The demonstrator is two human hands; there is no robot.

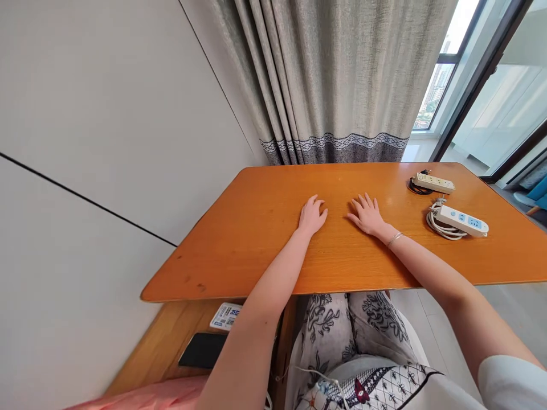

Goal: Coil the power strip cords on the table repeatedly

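White power strip (464, 220) with blue socket panels lies on the right part of the orange-brown desk (239, 228), and a cream power strip (435, 183) lies just beyond it, nearer the desk's far edge. Each has a bundled cord at its left end: the white cord (442, 226) sits between the white strip and the right hand (366, 216), and the black cord (419, 187) is beside the cream one. Both hands rest palm down near the desk's middle, well apart from the strips, fingers open and spread; the left hand (312, 216) touches only wood. (A thin bracelet (395, 240) circles the right wrist.) Past the desk's far edge hangs a grey curtain (342, 74); below its near left edge are a dark flat device (202, 350) and a printed white card (225, 316).
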